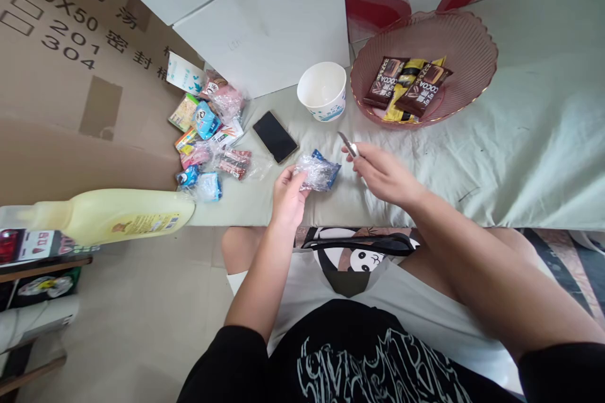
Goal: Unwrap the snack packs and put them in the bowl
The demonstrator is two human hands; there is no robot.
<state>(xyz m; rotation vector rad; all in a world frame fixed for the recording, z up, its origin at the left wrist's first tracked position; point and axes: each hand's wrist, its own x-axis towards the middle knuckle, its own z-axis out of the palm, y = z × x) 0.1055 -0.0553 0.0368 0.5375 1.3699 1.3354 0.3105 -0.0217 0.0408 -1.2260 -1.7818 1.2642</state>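
Observation:
My left hand (288,196) is closed, pinching the near end of a crinkled plastic snack packet (320,172), clear on one side and dark blue on the other. In my right hand (385,171) is a small knife (348,143), a short silver blade pointing up and to the left, apart from the packet. The fingers wrap its handle, so most of the handle is hidden. Just beyond the hands stand an open white paper cup (322,89) and a pink ribbed bowl (466,53) with brown cocoa packets (424,89) and yellow packets in it.
A black phone (275,136) lies left of the cup. Farther left is a pile of snack packets and clear wrappers (208,126), beside a cardboard box (94,101). A yellow bottle (132,214) lies by the left edge of the cloth-covered surface (529,157). White boxes (274,25) stand behind.

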